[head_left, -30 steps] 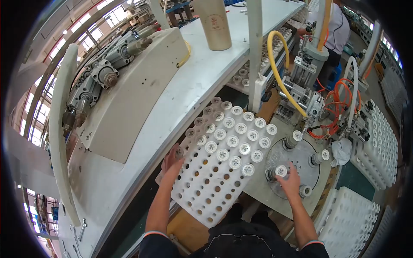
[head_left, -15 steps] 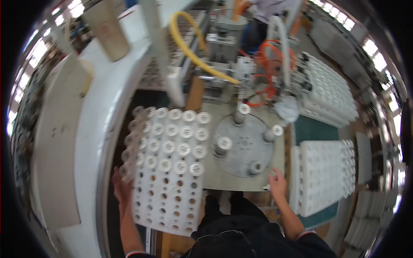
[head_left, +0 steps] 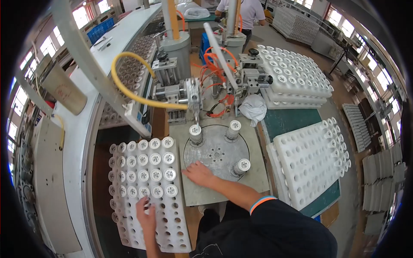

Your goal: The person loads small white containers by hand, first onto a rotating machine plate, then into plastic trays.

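My left hand [head_left: 147, 215] is over a white perforated tray [head_left: 172, 232], its fingers apart close to the front row of round white lamp cups [head_left: 144, 191]. Nothing clear shows between those fingers. At the left edge of a round metal turntable [head_left: 215, 170], my right hand [head_left: 198, 174] reaches down with bent fingers. Whatever lies under this palm and fingertips is hidden. Three posts on the turntable show lamp cups on top: one at the back left [head_left: 195, 130], one at the back right [head_left: 235, 125] and one at the front right [head_left: 244, 164].
Metal machine heads [head_left: 174, 92] with a yellow hose [head_left: 124, 96] and orange tubes stand behind the turntable. Another white tray [head_left: 297, 163] lies on the right, partly filled. Stacked full trays [head_left: 297, 81] and a white cloth [head_left: 254, 107] are farther back. A person [head_left: 247, 13] stands beyond.
My left hand has moved from the tray's left edge to over its holes. My right hand has crossed from the plate's right side to the turntable's left edge. The camera view has shifted.
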A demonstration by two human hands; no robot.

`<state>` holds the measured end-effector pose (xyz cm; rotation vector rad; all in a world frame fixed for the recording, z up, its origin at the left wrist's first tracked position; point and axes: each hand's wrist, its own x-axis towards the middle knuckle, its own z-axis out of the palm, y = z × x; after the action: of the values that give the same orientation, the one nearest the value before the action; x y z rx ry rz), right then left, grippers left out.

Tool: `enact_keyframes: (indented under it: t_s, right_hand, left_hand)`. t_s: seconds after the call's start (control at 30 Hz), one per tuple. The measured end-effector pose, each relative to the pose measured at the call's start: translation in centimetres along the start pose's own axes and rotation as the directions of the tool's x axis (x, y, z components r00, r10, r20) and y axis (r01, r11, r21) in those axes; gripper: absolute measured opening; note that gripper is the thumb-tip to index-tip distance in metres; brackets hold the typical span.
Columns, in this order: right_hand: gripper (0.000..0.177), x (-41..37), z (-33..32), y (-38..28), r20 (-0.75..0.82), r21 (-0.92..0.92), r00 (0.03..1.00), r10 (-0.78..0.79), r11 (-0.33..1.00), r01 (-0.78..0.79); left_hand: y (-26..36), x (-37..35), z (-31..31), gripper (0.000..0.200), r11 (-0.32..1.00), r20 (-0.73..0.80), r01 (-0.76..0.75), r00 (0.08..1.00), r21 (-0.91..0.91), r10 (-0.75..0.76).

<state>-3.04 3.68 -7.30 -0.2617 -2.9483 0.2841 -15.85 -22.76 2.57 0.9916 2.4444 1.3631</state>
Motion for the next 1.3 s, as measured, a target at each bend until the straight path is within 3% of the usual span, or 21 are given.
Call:
enact_keyframes:
  t_s: [0.13, 0.2, 0.27, 0.33, 0.4, 0.43, 0.5, 0.53, 0.57, 0.6, 0.67, 0.73, 0.8, 0.87, 0.93, 1.0, 1.03, 1.1, 1.13, 1.2, 1.3]
  right_hand:
    - [0.044, -1.1, -5.3, -0.1, -0.028, 0.135, 0.999, 0.017, 0.991, -0.013]
    - [0.048, -3.5, -6.8, 0.5, -0.312, 0.265, 0.949, 0.053, 0.964, 0.033]
    - [0.047, -7.7, -9.2, 2.5, -0.381, 0.290, 0.895, 0.233, 0.949, -0.123]
    - [0.047, -13.3, -11.2, 6.4, -0.452, 0.314, 0.797, 0.401, 0.908, -0.278]
    - [0.042, -21.7, -12.7, 11.1, -0.580, 0.376, 0.539, 0.610, 0.788, -0.488]
    - [0.036, -26.4, -14.3, 13.4, -0.675, 0.391, 0.411, 0.613, 0.769, -0.505]
    - [0.027, -37.2, -16.5, 17.7, -0.648, 0.538, 0.071, 0.759, 0.521, -0.662]
    - [0.026, -43.0, -17.7, 19.8, -0.767, 0.329, 0.054, 0.639, 0.464, -0.822]
    - [0.028, -47.7, -20.0, 20.5, -0.718, 0.452, -0.113, 0.686, 0.338, -0.825]
    - [0.035, -52.1, -21.5, 21.0, -0.787, 0.163, -0.064, 0.614, 0.106, -0.981]
    - [0.051, -56.9, -25.1, 19.7, -0.695, -0.043, -0.037, 0.718, -0.093, -0.995]
    - [0.062, -59.9, -25.0, 19.8, -0.611, -0.215, 0.067, 0.789, -0.084, -0.973]
    - [0.066, -62.6, -21.9, 21.6, -0.607, -0.161, 0.131, 0.784, 0.039, -0.986]
    - [0.068, -62.7, -21.3, 22.1, -0.554, -0.039, 0.064, 0.830, 0.051, -0.998]
    - [0.062, -64.9, -20.4, 23.1, -0.591, -0.115, 0.162, 0.790, 0.116, -0.986]
    - [0.057, -61.4, -24.9, 21.5, -0.414, -0.041, -0.019, 0.910, -0.040, -0.998]
    - [0.057, -60.7, -25.3, 21.3, -0.404, -0.041, 0.017, 0.914, 0.000, -0.999]
    - [0.054, -59.6, -25.3, 21.6, -0.711, 0.024, 0.070, 0.700, 0.123, -0.992]
    - [0.054, -57.0, -25.0, 22.1, -0.707, 0.018, 0.104, 0.700, 0.165, -0.986]
    - [0.058, -49.0, -23.8, 20.6, -0.651, 0.379, 0.019, 0.759, 0.346, -0.858]
    - [0.056, -33.7, -21.5, 15.2, -0.292, 0.693, 0.234, 0.927, 0.374, -0.617]
  left_hand:
    - [7.9, 1.9, 6.5, 0.030, 0.985, 0.131, -0.012, 0.991, -0.173, 0.035]
    - [8.7, 2.6, 11.0, 0.028, 0.962, 0.177, -0.057, 0.978, -0.267, 0.107]
    - [9.8, 3.1, 16.2, 0.026, 0.929, 0.231, 0.025, 0.971, -0.370, 0.066]
    - [12.6, 3.6, 20.6, 0.033, 0.982, 0.479, 0.029, 0.876, -0.189, 0.067]
    - [14.6, 2.6, 25.7, 0.044, 0.963, 0.524, -0.253, 0.809, -0.096, 0.265]
    - [16.3, 2.1, 27.6, 0.044, 0.956, 0.551, -0.266, 0.783, -0.122, 0.288]
    - [19.3, 1.3, 30.3, 0.044, 0.851, 0.575, -0.524, 0.705, 0.027, 0.416]
    - [19.0, 1.6, 31.5, 0.044, 0.846, 0.584, -0.533, 0.691, 0.016, 0.425]
    - [17.4, 2.4, 32.4, 0.043, 0.838, 0.707, -0.545, 0.600, 0.019, 0.375]
    - [16.5, 2.9, 33.1, 0.042, 0.831, 0.807, -0.555, 0.502, 0.025, 0.311]
    - [17.6, 3.0, 32.6, 0.034, 0.840, 0.802, -0.541, 0.519, 0.042, 0.294]
    - [19.2, 3.0, 31.1, 0.027, 0.852, 0.788, -0.521, 0.547, 0.056, 0.283]
    - [19.8, 2.9, 30.3, 0.026, 0.863, 0.763, -0.492, 0.600, 0.116, 0.240]
    - [19.8, 2.9, 29.7, 0.027, 0.887, 0.751, -0.427, 0.641, 0.178, 0.158]
    - [20.1, 2.9, 29.4, 0.036, 0.910, 0.730, -0.315, 0.683, 0.269, 0.020]
    - [20.1, 2.9, 29.6, 0.048, 0.905, 0.703, -0.282, 0.711, 0.318, -0.026]
    - [19.6, 2.7, 30.0, 0.055, 0.901, 0.687, -0.287, 0.727, 0.325, -0.017]
    - [19.4, 2.3, 30.8, 0.064, 0.868, 0.682, -0.422, 0.717, 0.260, 0.144]
    - [19.0, 2.2, 31.4, 0.064, 0.875, 0.656, -0.393, 0.744, 0.281, 0.124]
    - [17.6, 2.0, 31.5, 0.067, 0.734, 0.824, -0.606, 0.555, 0.306, 0.115]
    - [17.1, 1.6, 26.9, 0.065, 0.847, 0.715, -0.503, 0.655, 0.172, 0.244]
